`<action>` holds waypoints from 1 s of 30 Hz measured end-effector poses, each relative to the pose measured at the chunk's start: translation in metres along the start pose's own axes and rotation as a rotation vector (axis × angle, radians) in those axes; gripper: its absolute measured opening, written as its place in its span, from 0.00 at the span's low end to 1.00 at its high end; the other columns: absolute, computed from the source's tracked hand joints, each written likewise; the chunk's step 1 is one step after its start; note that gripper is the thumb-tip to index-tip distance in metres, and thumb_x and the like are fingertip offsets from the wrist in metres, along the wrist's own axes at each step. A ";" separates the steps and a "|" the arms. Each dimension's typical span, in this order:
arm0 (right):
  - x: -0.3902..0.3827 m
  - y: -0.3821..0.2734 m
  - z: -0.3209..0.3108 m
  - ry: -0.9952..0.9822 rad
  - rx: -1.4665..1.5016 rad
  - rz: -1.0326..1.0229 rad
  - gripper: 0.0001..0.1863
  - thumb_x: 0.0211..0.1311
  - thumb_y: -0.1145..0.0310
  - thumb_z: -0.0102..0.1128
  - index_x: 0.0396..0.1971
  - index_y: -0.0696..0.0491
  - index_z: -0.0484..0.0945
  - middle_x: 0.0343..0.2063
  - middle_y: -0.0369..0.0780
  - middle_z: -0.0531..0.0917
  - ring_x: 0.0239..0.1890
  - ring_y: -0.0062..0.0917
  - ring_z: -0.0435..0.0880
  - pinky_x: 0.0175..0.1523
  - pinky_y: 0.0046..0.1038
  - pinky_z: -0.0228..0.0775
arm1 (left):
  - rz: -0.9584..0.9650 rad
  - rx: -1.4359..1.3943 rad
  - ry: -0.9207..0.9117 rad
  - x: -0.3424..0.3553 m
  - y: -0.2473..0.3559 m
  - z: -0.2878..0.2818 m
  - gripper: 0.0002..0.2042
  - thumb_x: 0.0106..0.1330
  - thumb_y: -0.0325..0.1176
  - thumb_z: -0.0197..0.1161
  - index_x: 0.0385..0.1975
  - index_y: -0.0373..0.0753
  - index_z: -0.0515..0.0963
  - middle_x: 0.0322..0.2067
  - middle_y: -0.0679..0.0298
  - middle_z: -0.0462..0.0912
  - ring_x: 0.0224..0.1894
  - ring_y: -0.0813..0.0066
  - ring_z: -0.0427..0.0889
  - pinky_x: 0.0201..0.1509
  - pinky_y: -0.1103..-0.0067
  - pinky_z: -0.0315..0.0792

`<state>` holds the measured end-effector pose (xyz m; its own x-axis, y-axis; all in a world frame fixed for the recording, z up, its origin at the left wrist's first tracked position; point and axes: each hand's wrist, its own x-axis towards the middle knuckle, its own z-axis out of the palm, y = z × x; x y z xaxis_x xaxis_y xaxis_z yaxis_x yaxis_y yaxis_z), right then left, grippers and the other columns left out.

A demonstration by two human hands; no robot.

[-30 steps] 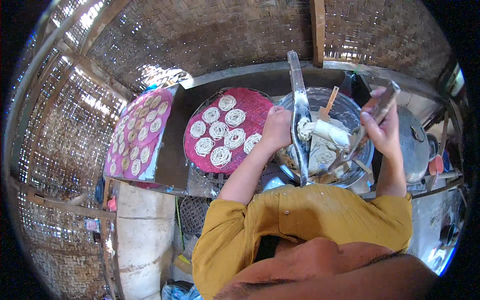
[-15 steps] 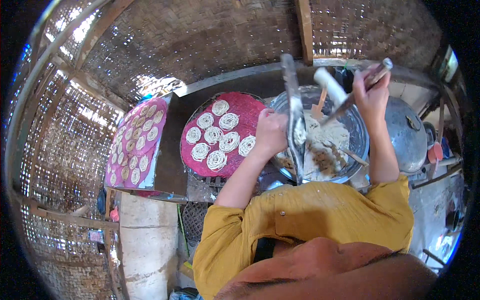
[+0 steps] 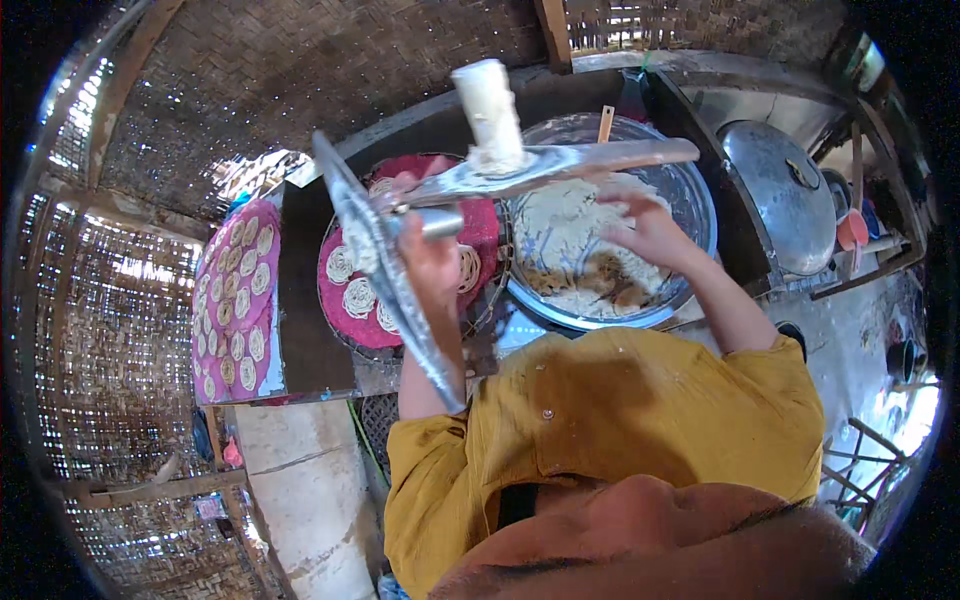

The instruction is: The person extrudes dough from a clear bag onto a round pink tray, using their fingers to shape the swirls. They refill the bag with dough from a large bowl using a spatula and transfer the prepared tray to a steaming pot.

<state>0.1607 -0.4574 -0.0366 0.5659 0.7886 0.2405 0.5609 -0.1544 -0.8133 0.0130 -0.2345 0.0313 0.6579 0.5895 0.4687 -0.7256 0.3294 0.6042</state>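
Note:
A hinged wooden dough press (image 3: 375, 265) is held up in my left hand (image 3: 432, 262), its two arms spread apart. One arm carries a dough-smeared white plunger (image 3: 490, 115) pointing up, and a metal cylinder (image 3: 437, 222) shows beside my fingers. My right hand (image 3: 652, 232) is over the large basin (image 3: 712, 215), fingers apart at the edge of the pale dough (image 3: 560, 225); its fingertips partly blend with the dough. Behind the press lies a round tray with a magenta cloth (image 3: 484, 228), bearing coiled strand rounds (image 3: 360, 298), some hidden by the press and my left arm.
At the left a tilted board with pink cloth (image 3: 212, 300) carries several more coiled rounds. A wooden handle (image 3: 606, 124) sticks up at the basin's far rim. To the right stand a big domed metal lid (image 3: 775, 195) and a pink dipper (image 3: 852, 230). A woven bamboo wall (image 3: 330, 70) closes the back.
The press has moved left, from over the basin to over the round tray, and its arms have swung wider. My right hand has let go of the press arm and come down to the dough.

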 end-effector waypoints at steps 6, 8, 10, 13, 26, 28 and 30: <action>-0.033 0.080 -0.020 -0.354 -0.858 0.607 0.14 0.45 0.71 0.50 0.36 0.57 0.71 0.32 0.47 0.76 0.36 0.36 0.77 0.38 0.32 0.69 | 0.129 0.021 0.106 -0.001 0.032 -0.029 0.16 0.54 0.41 0.56 0.43 0.48 0.67 0.45 0.59 0.69 0.52 0.50 0.63 0.53 0.58 0.58; -0.032 0.080 -0.034 -0.452 -0.998 0.309 0.10 0.43 0.71 0.52 0.29 0.56 0.74 0.23 0.45 0.78 0.27 0.37 0.78 0.29 0.33 0.71 | 0.125 0.076 0.072 -0.002 0.042 -0.037 0.19 0.53 0.44 0.57 0.44 0.48 0.67 0.45 0.60 0.69 0.52 0.50 0.62 0.54 0.57 0.56; -0.022 0.076 -0.046 -0.475 -1.111 0.328 0.08 0.43 0.71 0.51 0.24 0.56 0.75 0.23 0.45 0.78 0.28 0.36 0.78 0.31 0.33 0.70 | 0.120 0.079 0.021 -0.005 0.051 -0.038 0.21 0.50 0.48 0.58 0.44 0.49 0.67 0.46 0.60 0.68 0.51 0.50 0.63 0.56 0.57 0.53; -0.013 0.096 -0.049 -0.475 -1.196 0.281 0.06 0.41 0.72 0.51 0.19 0.56 0.77 0.22 0.45 0.78 0.28 0.37 0.78 0.34 0.33 0.70 | 0.096 0.145 0.021 -0.014 0.066 -0.038 0.21 0.49 0.51 0.58 0.41 0.48 0.68 0.44 0.62 0.68 0.51 0.53 0.64 0.56 0.58 0.54; -0.014 0.101 -0.015 -0.639 -1.024 0.261 0.09 0.39 0.67 0.52 0.23 0.53 0.77 0.25 0.44 0.78 0.31 0.36 0.78 0.36 0.34 0.70 | 0.142 0.424 0.033 -0.034 0.074 -0.038 0.26 0.50 0.51 0.56 0.43 0.40 0.62 0.42 0.60 0.66 0.43 0.61 0.68 0.47 0.67 0.63; -0.016 0.101 -0.009 -0.633 -1.012 0.294 0.10 0.39 0.67 0.52 0.24 0.52 0.78 0.25 0.44 0.78 0.31 0.36 0.78 0.36 0.34 0.70 | 0.138 0.473 0.024 -0.031 0.069 -0.036 0.24 0.51 0.49 0.56 0.42 0.38 0.63 0.40 0.59 0.68 0.41 0.63 0.70 0.45 0.69 0.65; -0.021 0.103 -0.002 -0.645 -0.922 0.231 0.11 0.38 0.67 0.54 0.25 0.52 0.77 0.25 0.45 0.78 0.32 0.36 0.78 0.36 0.34 0.69 | 0.132 0.553 0.025 -0.029 0.065 -0.030 0.23 0.51 0.46 0.57 0.41 0.37 0.64 0.38 0.58 0.70 0.38 0.65 0.71 0.43 0.71 0.66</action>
<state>0.2081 -0.4909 -0.1237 0.4471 0.8019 -0.3962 0.8638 -0.5022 -0.0417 -0.0595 -0.2076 0.0375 0.5590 0.6187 0.5520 -0.5835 -0.1794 0.7920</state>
